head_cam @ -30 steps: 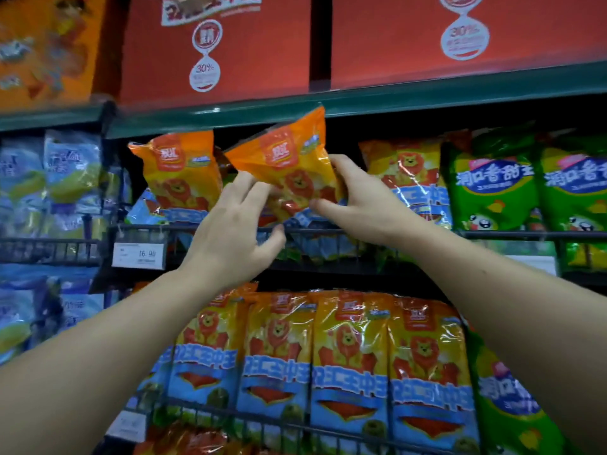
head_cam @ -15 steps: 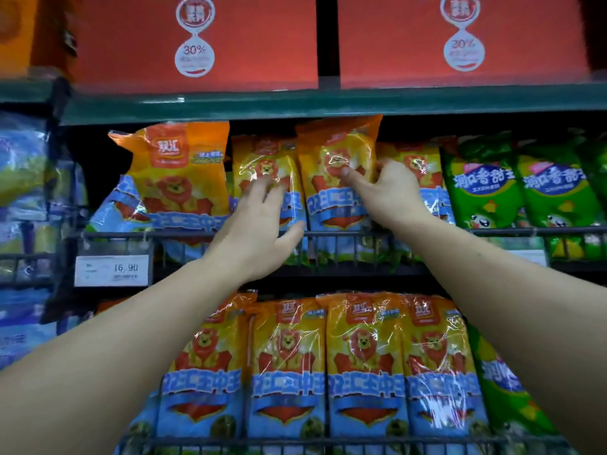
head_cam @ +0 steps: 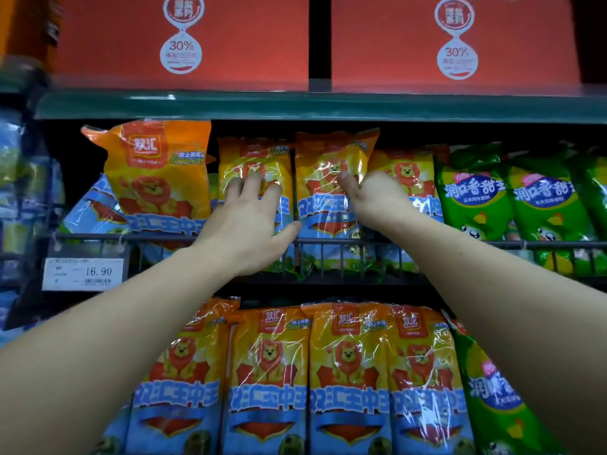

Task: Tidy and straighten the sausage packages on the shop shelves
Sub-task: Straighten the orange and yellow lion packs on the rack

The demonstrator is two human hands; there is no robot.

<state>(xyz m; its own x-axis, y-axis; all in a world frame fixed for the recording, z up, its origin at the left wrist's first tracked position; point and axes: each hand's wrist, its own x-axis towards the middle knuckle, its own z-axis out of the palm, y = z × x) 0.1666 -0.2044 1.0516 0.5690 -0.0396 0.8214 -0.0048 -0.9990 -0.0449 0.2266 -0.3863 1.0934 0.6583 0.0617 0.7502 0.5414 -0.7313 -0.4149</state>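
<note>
Orange-and-blue lion sausage packages stand upright in the middle shelf's wire rack (head_cam: 328, 243). My left hand (head_cam: 253, 221) lies flat with spread fingers on the front of the second package (head_cam: 254, 159). My right hand (head_cam: 374, 198) holds the right edge of the third package (head_cam: 331, 159): its thumb lies on the front and its fingers are hidden behind. A bigger orange package (head_cam: 157, 172) leans at the left of the row. Another lion package (head_cam: 410, 172) stands just right of my right hand.
Green sausage packages (head_cam: 476, 205) fill the rack to the right. A row of lion packages (head_cam: 348, 372) stands on the shelf below. Red cartons (head_cam: 184, 41) sit on the green shelf above. A price tag (head_cam: 83, 274) reading 16.90 hangs at the left.
The tilted orange package that both hands held up a second ago now stands upright in the row. My left hand has moved up onto the second package; my right hand has slid to the third package's edge.
</note>
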